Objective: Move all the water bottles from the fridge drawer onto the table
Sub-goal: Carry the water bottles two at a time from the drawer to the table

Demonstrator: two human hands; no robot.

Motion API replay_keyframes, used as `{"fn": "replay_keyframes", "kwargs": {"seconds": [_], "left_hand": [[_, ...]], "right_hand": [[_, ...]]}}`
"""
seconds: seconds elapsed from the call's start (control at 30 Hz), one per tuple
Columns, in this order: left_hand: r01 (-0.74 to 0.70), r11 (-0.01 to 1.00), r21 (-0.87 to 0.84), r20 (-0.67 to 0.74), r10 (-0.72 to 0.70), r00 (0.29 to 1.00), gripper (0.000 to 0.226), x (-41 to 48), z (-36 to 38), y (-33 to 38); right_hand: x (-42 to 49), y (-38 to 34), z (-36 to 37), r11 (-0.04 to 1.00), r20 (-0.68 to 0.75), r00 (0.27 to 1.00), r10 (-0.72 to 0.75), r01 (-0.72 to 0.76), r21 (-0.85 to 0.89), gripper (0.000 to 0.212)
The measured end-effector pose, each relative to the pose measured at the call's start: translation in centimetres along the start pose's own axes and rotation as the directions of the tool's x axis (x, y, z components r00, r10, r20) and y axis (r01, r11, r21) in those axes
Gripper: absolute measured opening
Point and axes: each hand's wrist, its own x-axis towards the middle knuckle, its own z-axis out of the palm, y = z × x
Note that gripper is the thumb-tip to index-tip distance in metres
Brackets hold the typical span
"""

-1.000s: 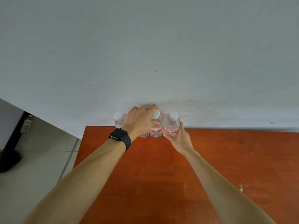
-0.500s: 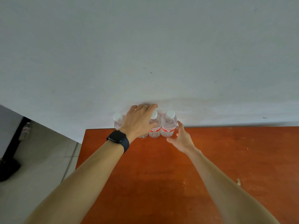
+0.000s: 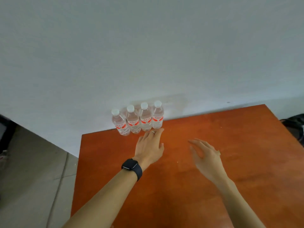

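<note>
Bottles (image 3: 137,118) upright on table (image 3: 213,186), water inside, hands empty

The left hand (image 3: 148,145) has lifted off the caps of the water bottles (image 3: 138,119) and drawn back, fingers (image 3: 156,132) straight, just short of the row. The right hand (image 3: 205,155) has released the end bottle (image 3: 157,116) and now hangs relaxed over the desk (image 3: 238,170), apart from the row.

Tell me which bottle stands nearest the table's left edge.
The leftmost bottle, at the end of the row of four; the other three stand further right.
</note>
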Motion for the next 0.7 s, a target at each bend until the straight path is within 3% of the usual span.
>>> {"fn": "replay_keyframes", "kwargs": {"seconds": [0.17, 0.3, 0.5, 0.7], "left_hand": [[-0.212, 0.977, 0.031, 0.156, 0.205, 0.966, 0.055, -1.3, 2.2, 7.8], [-0.434, 0.9, 0.04, 0.194, 0.419, 0.887, 0.054, -2.6, 4.6, 17.2], [-0.768, 0.639, 0.042, 0.23, 0.742, 0.63, 0.051, -9.3, 8.4, 35.0], [-0.93, 0.365, 0.038, 0.217, 0.906, 0.365, 0.051, -20.4, 12.0, 51.7]], "right_hand": [[-9.0, 3.4, -6.1, 0.982, -0.144, 0.981, 0.13, -0.147, -0.119, 0.039], [-17.1, 7.4, -10.9, 0.923, -0.296, 0.906, 0.302, -0.356, -0.146, 0.043], [-33.5, 14.7, -17.5, 0.801, -0.547, 0.672, 0.499, -0.599, -0.006, 0.039], [-52.8, 20.6, -23.7, 0.655, -0.702, 0.42, 0.575, -0.75, 0.088, 0.039]]}}
